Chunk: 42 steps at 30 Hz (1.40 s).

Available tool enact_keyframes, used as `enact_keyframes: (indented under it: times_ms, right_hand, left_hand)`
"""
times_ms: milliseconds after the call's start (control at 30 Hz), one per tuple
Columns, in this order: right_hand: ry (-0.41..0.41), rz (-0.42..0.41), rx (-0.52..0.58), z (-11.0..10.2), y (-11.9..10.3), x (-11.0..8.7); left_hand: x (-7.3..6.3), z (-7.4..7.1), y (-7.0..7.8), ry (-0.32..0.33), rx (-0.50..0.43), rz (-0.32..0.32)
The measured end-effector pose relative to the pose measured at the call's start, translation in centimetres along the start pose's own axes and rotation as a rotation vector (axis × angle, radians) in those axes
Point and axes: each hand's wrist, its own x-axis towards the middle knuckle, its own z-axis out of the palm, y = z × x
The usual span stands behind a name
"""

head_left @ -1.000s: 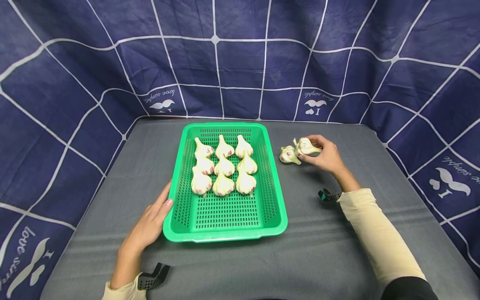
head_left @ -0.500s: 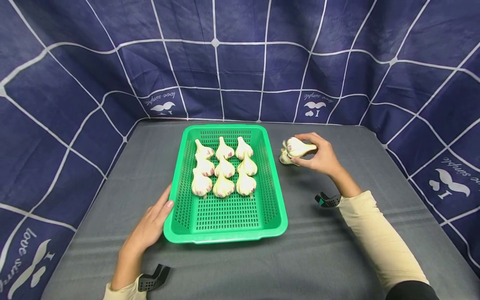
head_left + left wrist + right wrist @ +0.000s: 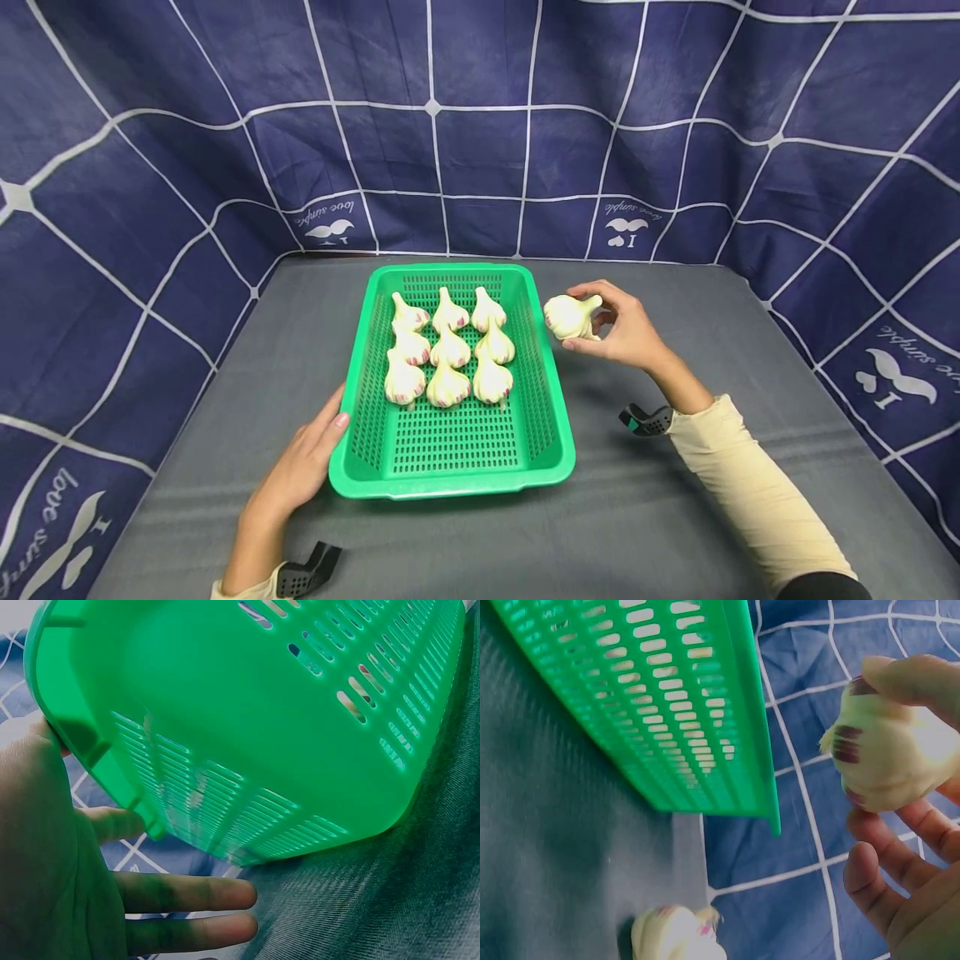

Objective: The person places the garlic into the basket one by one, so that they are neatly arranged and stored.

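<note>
My right hand (image 3: pixel 626 329) pinches a garlic bulb (image 3: pixel 567 317) between thumb and fingers. It is held just outside the right rim of the green basket (image 3: pixel 450 483), its stem toward my palm. In the right wrist view the same bulb (image 3: pixel 889 754) shows purple streaks, and a second bulb (image 3: pixel 676 935) lies on the table below; in the head view that one is mostly hidden. My left hand (image 3: pixel 300 458) rests against the basket's left side, thumb at the rim. In the left wrist view its fingers (image 3: pixel 191 892) stretch straight beside the slotted wall.
Inside the basket several garlic bulbs (image 3: pixel 448 387) lie in three columns, stems pointing away, with bare slotted floor at the near end. Grey cloth (image 3: pixel 637 517) covers the table. A blue checked cloth (image 3: pixel 480 150) hangs around the back and sides.
My right hand has carried the garlic bulb left, off the spot beside the other loose bulb to the basket's right rim. The left hand stays at the basket. The head view has tilted slightly up.
</note>
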Motion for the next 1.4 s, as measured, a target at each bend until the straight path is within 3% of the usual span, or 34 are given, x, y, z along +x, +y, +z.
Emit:
enact_keyframes:
  times_ms: [300,533,767,1167,1400]
  right_hand:
    - [-0.088,-0.045,0.076,1.2,-1.4,0.5]
    - [-0.161,-0.056,0.039,1.9,-2.9,1.1]
    - [-0.214,-0.033,0.109,3.4,-0.2,1.6]
    - [-0.308,-0.027,0.195,5.2,-1.3,2.6]
    - [-0.351,-0.008,0.142,5.9,-1.7,3.2]
  left_hand:
    - [-0.1,0.2,0.0,0.007,-0.003,-0.016]
    - [0.0,0.1,0.2,-0.002,0.002,-0.040]
    - [0.0,0.1,0.2,-0.004,0.006,-0.056]
    - [-0.2,0.3,0.2,0.019,0.029,-0.034]
    - [-0.3,0.2,0.2,0.003,0.009,-0.032]
